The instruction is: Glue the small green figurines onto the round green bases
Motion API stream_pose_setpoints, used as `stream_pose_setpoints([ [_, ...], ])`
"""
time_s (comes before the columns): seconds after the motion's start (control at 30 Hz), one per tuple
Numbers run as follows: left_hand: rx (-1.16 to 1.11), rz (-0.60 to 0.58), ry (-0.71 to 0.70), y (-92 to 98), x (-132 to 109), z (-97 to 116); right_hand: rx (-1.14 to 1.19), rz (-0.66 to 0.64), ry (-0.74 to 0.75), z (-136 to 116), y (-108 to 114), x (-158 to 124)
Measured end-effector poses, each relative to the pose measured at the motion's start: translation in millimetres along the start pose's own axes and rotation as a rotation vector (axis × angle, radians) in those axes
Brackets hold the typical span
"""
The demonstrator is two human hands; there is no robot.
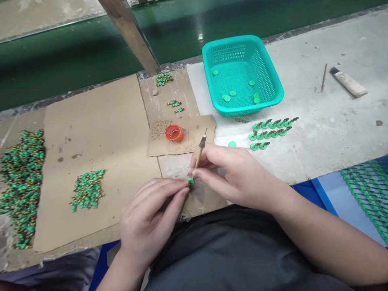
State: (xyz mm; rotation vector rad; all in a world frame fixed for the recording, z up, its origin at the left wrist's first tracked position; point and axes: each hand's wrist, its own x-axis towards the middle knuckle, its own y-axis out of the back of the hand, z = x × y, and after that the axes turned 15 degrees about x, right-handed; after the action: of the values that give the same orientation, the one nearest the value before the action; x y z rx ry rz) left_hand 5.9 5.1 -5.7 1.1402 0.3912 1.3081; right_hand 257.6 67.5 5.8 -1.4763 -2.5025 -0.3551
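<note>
Between thumb and forefinger, my left hand [154, 216] pinches a small green figure piece [190, 182] with a dark part on it, close to the table edge. My right hand [235, 171] grips a thin wooden-handled tool [199, 157] with a pale narrow tip pointing up and away. The tool's lower end meets the green piece or lies right beside it; which one I cannot tell. Beyond my hands a small red cup [173, 133] stands on a cardboard scrap [194, 141]. Near my right knuckles lies a loose green disc [232, 144].
A teal basket [242, 110] holds several green discs. Rows of discs with dark pieces [269, 135] lie to its front right. At left are a large heap [22, 182] and a smaller pile [87, 190] of green-and-gold pieces. A tube [350, 83] lies far right.
</note>
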Motion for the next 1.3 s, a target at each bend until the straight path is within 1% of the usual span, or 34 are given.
stream_pose_setpoints([
  [0.27, 0.0, -0.01, 0.014, 0.6, -2.6, -0.9, -0.04, -0.026, 0.059, 1.4, -0.3, 1.1],
  [0.4, 0.012, -0.005, 0.02, 0.5, -3.8, -1.3, -0.029, -0.059, 0.046, 0.0, -0.2, 2.4],
  [0.7, 0.017, 0.002, 0.011, 0.0, -3.6, -0.8, -0.011, -0.076, 0.061, 2.3, -3.1, 3.5],
  [0.97, 0.048, 0.01, 0.03, -0.4, -7.8, -1.6, -0.116, -0.176, 0.014, -4.8, -4.3, 10.4],
  [1.07, 0.065, 0.018, 0.024, -0.8, -8.0, -1.1, -0.128, -0.203, 0.048, -4.1, -5.4, 10.0],
  [1.2, 0.078, 0.035, 0.0, -1.6, -5.2, -1.0, -0.144, -0.186, 0.122, 0.3, -8.2, 6.9],
  [1.3, 0.069, 0.047, -0.01, -2.0, -3.0, -1.5, -0.143, -0.161, 0.143, 3.2, -10.2, 2.3],
])
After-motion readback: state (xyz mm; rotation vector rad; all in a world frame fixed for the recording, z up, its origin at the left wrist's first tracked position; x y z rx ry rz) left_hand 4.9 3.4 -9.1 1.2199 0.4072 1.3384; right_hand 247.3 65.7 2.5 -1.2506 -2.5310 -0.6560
